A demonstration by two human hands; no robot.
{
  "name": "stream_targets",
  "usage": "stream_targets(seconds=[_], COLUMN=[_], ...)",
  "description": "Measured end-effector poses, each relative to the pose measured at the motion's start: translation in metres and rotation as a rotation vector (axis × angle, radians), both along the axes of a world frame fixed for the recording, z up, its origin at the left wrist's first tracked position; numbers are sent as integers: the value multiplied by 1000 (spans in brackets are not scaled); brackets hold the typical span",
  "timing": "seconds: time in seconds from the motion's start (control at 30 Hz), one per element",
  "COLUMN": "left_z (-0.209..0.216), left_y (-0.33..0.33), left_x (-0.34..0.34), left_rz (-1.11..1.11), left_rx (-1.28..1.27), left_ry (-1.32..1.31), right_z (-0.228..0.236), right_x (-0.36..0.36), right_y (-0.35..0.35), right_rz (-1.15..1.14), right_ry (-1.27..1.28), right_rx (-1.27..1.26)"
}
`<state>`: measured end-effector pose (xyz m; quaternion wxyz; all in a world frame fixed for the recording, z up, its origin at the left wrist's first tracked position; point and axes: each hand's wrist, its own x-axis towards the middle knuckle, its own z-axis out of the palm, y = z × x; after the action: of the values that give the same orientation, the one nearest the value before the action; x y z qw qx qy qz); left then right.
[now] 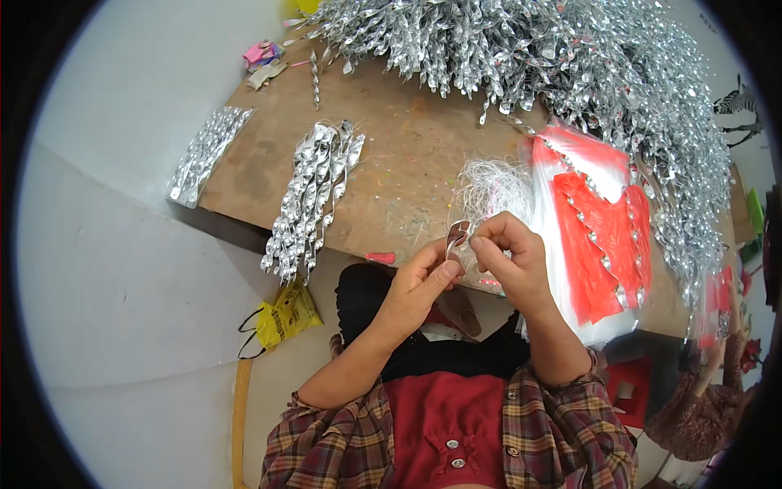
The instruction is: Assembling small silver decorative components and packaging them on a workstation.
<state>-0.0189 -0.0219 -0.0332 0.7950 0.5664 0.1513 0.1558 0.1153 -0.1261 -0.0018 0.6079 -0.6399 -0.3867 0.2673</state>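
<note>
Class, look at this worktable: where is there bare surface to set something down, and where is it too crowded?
Bare wood lies between the silver spiral bundle and the white thread tangle, below the big silver heap. The right side is crowded by red-and-clear bags.

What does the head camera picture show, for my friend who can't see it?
A person's left hand and right hand pinch a small silver spiral strip over a brown table. A heap of silver spirals fills the far side, a smaller bundle lies left, and clear bags with red cards lie right.
</note>
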Motion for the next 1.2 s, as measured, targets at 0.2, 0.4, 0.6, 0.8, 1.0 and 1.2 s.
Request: stream_targets(seconds=[0.2, 0.4, 0.6, 0.8, 1.0, 1.2], left_z=[-3, -2, -4, -10, -16, 9], left_y=[-2, -1, -1, -3, 5, 14], left_x=[-1, -1, -1, 1, -7, -10], left_rz=[19, 17, 8, 16, -77, -24], left_rx=[17, 3, 5, 16, 219, -119], left_ry=[-27, -2, -31, -82, -19, -171], right_z=[2, 3, -2, 5, -4, -7], right_x=[-4, -4, -3, -8, 12, 12], right_y=[0, 1, -1, 0, -1, 0], right_rz=[-10, -35, -19, -5, 256, 401], right_ry=[-44, -19, -132, -7, 397, 397], right_rx=[-26, 2, -36, 37, 45, 1])
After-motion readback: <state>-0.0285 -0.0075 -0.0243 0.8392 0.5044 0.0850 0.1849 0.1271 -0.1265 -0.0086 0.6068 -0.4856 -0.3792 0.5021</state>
